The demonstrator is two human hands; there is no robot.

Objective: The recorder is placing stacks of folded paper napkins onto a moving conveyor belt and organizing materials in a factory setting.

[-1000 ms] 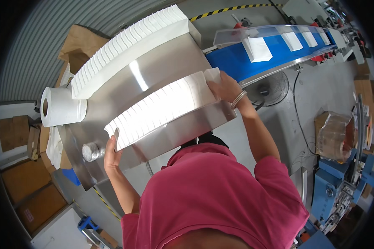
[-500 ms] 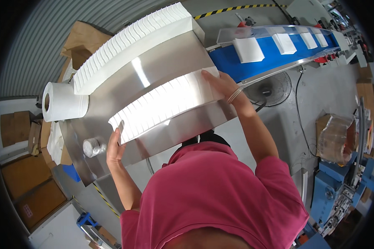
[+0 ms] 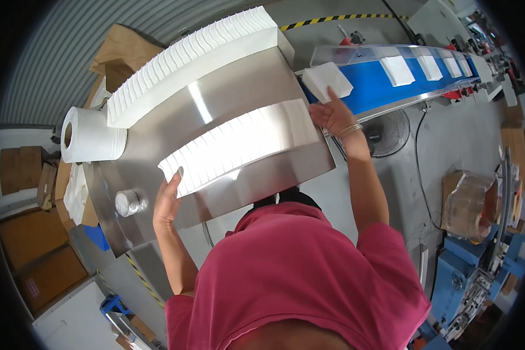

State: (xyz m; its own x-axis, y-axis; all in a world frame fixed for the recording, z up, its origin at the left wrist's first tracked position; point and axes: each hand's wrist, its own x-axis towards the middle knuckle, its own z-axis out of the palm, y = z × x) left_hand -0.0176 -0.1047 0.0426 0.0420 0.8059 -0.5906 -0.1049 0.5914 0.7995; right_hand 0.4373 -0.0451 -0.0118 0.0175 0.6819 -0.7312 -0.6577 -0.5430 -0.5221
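Observation:
A long row of white folded tissues lies across the steel table. My left hand presses flat against the row's left end, thumb on top. My right hand is off the row's right end, fingers spread and touching the near edge of a single white tissue stack. That stack rests at the near end of the blue conveyor belt.
A second, longer tissue row lines the table's far edge. A big white paper roll and a small silvery roll sit at the left. More stacks ride the belt. A floor fan, cardboard boxes and a wrapped bundle stand around.
My right hand left the near row's right end and moved right to the belt, where a tissue stack now sits. My left hand stayed at the row's left end.

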